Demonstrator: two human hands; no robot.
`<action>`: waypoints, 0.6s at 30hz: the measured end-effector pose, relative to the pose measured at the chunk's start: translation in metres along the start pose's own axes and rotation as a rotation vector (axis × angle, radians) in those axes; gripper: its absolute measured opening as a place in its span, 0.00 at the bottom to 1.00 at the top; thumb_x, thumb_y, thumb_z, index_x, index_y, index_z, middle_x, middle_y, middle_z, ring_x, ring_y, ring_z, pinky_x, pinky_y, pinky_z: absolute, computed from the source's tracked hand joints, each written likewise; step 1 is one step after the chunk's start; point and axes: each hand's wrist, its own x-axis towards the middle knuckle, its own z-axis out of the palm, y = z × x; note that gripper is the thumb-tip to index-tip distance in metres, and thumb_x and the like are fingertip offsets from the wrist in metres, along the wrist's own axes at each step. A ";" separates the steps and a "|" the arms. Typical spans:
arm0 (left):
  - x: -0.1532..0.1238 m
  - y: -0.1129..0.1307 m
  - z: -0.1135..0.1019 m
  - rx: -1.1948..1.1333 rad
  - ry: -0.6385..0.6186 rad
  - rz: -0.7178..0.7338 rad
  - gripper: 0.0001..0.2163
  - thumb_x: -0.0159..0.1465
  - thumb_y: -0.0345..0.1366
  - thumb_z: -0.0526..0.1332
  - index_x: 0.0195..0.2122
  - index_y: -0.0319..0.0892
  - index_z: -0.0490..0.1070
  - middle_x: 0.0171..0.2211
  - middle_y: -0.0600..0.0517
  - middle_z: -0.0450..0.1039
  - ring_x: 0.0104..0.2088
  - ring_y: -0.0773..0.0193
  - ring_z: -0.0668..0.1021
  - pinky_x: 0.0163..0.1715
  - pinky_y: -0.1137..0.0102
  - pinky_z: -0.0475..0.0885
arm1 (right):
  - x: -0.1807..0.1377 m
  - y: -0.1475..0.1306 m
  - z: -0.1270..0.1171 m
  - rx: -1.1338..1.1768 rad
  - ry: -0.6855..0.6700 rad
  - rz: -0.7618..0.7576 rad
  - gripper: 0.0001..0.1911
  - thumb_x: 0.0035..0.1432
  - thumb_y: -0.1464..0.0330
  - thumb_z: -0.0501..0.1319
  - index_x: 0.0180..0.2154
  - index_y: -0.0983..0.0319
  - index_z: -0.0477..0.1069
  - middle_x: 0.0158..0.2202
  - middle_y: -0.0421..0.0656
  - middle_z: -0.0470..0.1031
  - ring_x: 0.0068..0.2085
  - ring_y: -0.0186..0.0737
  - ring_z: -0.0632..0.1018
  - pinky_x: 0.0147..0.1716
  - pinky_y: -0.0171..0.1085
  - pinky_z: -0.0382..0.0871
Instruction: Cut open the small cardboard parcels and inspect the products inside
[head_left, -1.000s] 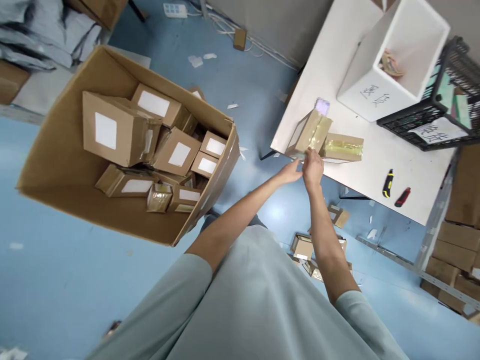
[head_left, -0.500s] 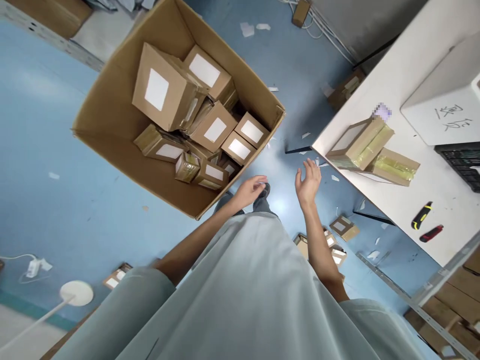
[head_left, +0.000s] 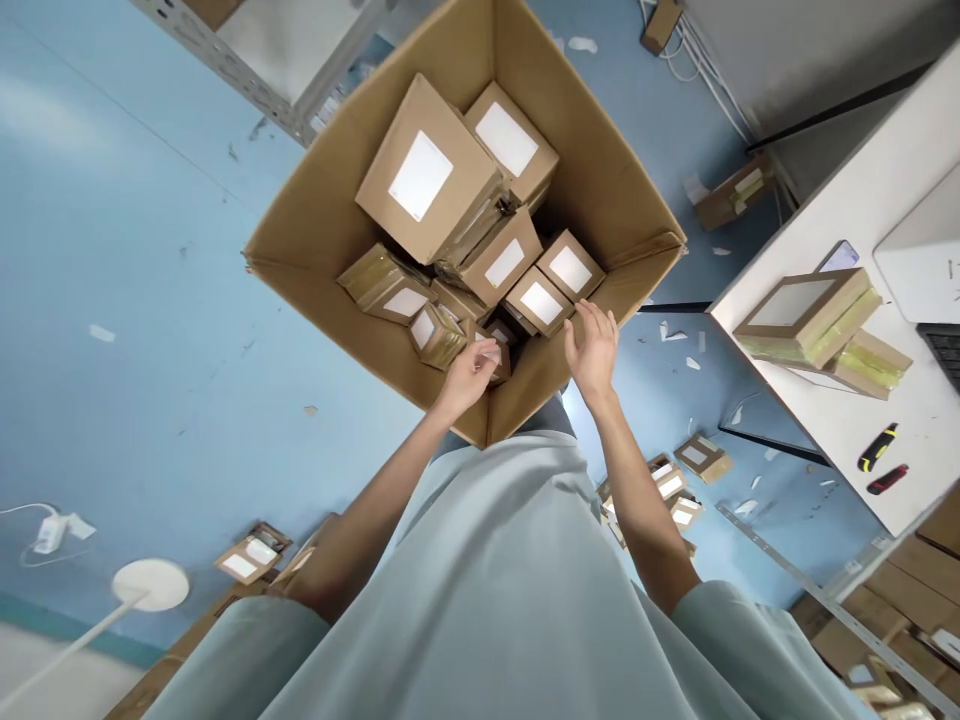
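A large open cardboard box stands in front of me, holding several smaller taped cartons with white labels. My left hand is over its near corner, fingers loosely bent and holding nothing that I can see. Under those fingers lies a small carton, partly covered by the hand. Beside the right-hand wall, my right hand is open, fingertips close to a pair of small labelled cartons, one of them the front carton. The biggest inner carton sits tilted at the far left of the pile.
To the right, a white table carries two taped cartons, a phone, a yellow-black cutter and a red cutter. Paper scraps and small cartons lie on the blue floor. A metal rack is at upper left.
Both hands have moved forward, from short of the large box to over its near corner and right side. The box now appears further right and nearer in view.
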 end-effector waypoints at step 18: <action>0.102 -0.025 -0.045 -0.081 0.259 -0.206 0.15 0.58 0.33 0.74 0.46 0.45 0.79 0.49 0.45 0.83 0.48 0.54 0.84 0.61 0.55 0.78 | 0.126 -0.002 0.075 0.010 -0.273 0.023 0.22 0.79 0.60 0.56 0.63 0.65 0.78 0.65 0.60 0.83 0.67 0.58 0.81 0.77 0.61 0.63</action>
